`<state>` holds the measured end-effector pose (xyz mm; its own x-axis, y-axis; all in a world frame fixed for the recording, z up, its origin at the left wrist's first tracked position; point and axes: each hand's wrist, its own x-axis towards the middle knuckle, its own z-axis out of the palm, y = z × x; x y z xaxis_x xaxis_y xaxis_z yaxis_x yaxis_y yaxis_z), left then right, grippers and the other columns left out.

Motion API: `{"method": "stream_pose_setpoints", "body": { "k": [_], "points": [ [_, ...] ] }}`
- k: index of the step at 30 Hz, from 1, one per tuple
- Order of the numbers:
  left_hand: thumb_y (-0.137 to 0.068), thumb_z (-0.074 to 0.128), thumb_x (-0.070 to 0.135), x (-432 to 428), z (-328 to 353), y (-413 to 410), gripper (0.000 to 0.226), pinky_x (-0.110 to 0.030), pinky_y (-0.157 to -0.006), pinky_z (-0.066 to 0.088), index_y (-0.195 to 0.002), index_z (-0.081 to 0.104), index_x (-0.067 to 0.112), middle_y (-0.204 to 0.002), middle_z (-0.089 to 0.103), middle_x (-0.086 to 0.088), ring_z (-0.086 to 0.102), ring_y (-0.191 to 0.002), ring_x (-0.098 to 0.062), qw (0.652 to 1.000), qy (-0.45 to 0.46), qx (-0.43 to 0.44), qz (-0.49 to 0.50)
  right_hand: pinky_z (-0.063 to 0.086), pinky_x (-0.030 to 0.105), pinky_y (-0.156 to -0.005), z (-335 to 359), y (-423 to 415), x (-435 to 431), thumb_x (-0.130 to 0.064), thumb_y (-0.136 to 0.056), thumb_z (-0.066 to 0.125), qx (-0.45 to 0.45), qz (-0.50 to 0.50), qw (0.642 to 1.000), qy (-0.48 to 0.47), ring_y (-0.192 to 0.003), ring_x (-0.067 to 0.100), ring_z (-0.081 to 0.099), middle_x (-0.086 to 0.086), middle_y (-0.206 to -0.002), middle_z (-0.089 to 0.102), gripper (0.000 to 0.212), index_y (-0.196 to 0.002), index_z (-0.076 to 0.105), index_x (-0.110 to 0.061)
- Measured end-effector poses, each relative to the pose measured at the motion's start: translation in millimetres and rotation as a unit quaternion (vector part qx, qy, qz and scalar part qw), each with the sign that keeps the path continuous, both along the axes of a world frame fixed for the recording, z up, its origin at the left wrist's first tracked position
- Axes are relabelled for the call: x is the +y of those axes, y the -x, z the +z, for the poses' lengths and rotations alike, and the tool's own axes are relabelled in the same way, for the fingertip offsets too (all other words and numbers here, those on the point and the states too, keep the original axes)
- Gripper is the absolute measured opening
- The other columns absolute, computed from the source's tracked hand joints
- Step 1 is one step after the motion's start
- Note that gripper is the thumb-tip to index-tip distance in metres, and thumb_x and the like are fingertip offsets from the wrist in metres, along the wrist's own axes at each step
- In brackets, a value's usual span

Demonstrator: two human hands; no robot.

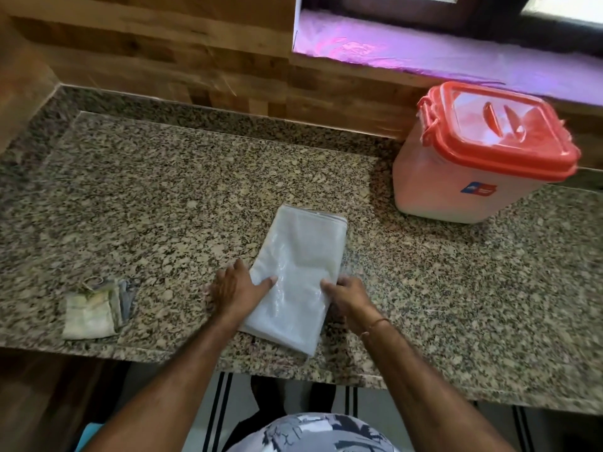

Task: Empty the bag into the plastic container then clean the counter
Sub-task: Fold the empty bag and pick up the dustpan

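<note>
A flat, folded clear plastic bag (297,275) lies on the granite counter (163,197) near its front edge. My left hand (233,288) rests flat beside the bag's left edge, thumb pressing on the plastic. My right hand (347,296) grips the bag's right edge, fingers curled around it. The white plastic container (456,184) stands at the back right with its orange lid (499,128) shut and clipped.
A folded, stained cloth (94,309) lies at the front left of the counter. A wooden backsplash (195,60) runs behind, with a window sill (424,50) above the container. The counter's front edge runs just under my forearms.
</note>
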<state>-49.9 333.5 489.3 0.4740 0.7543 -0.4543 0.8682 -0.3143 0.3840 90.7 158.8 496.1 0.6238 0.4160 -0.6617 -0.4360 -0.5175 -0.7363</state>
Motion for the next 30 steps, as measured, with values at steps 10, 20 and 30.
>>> {"method": "stream_pose_setpoints", "body": {
  "k": [10,20,30],
  "points": [
    [-0.073,0.085,0.037,51.2,29.2,-7.4,0.047,-0.044,-0.103,0.048,-0.107,0.073,0.007,-0.118,0.074,-0.008,0.065,-0.114,-0.024,0.909,0.356,-0.187,0.111,0.041,0.025,-0.044,29.9,-33.4,-0.1,-0.015,-0.099,0.066,-0.008,0.053,0.997,-0.059,-0.052,0.01,0.054,0.013,-0.085,0.065,0.025,-0.109,0.067,0.008],
    [-0.085,0.077,0.039,71.5,79.9,-13.9,0.033,-0.023,-0.045,0.045,-0.085,0.067,0.008,-0.065,0.065,-0.005,0.051,-0.048,-0.012,0.879,0.339,-0.303,0.146,0.064,0.043,-0.086,61.8,-42.8,42.3,-0.04,-0.099,0.061,-0.005,-0.009,0.986,-0.164,-0.09,0.036,0.074,0.025,-0.101,0.074,0.044,-0.098,0.066,0.004],
    [-0.09,0.075,0.036,32.4,41.5,22.5,0.027,-0.019,-0.054,0.048,-0.077,0.072,0.013,-0.076,0.074,-0.001,0.067,-0.067,-0.015,0.918,0.243,-0.282,0.138,0.061,0.029,-0.065,25.3,-13.8,36.5,-0.031,-0.098,0.066,-0.08,0.003,0.996,-0.03,-0.085,0.025,0.072,0.018,-0.101,0.073,0.03,-0.093,0.07,-0.002]
  ]
}}
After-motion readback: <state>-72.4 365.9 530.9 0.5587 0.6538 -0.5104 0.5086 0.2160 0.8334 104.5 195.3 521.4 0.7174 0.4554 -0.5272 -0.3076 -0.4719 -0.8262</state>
